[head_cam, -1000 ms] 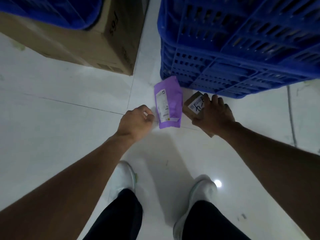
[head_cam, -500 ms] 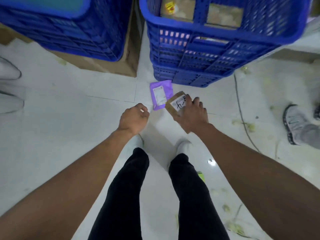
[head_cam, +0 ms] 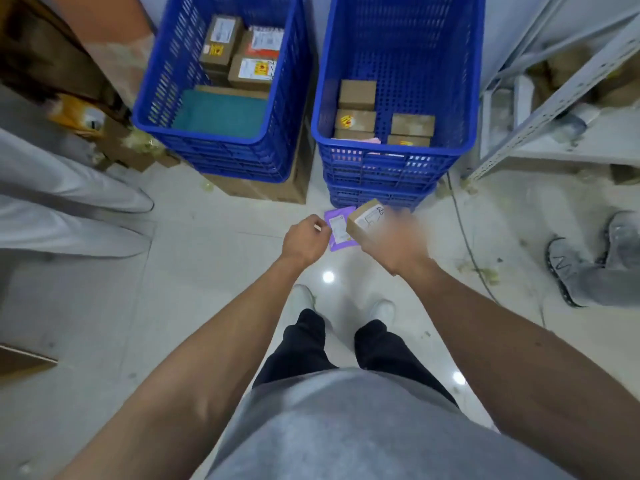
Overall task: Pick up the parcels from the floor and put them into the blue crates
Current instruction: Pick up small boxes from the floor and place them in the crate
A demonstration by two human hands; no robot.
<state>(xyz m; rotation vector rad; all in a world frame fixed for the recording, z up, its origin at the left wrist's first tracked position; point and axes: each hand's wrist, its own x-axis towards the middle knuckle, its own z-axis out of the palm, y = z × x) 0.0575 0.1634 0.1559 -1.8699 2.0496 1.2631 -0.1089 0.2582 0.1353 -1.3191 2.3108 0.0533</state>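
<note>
Before the blue crate (head_cam: 381, 168), right hand (head_cam: 394, 244) grips brown parcel (head_cam: 366, 220), left hand (head_cam: 304, 239) curled

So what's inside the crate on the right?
The right crate holds several small brown boxes toward its front left, some with yellow stickers, and something pink beside them. Its near wall covers the lowest front strip, and whatever lies under the boxes is hidden.

right hand (head_cam: 393, 245) | brown box (head_cam: 364, 221) | lifted off the floor (head_cam: 214, 278)
</note>
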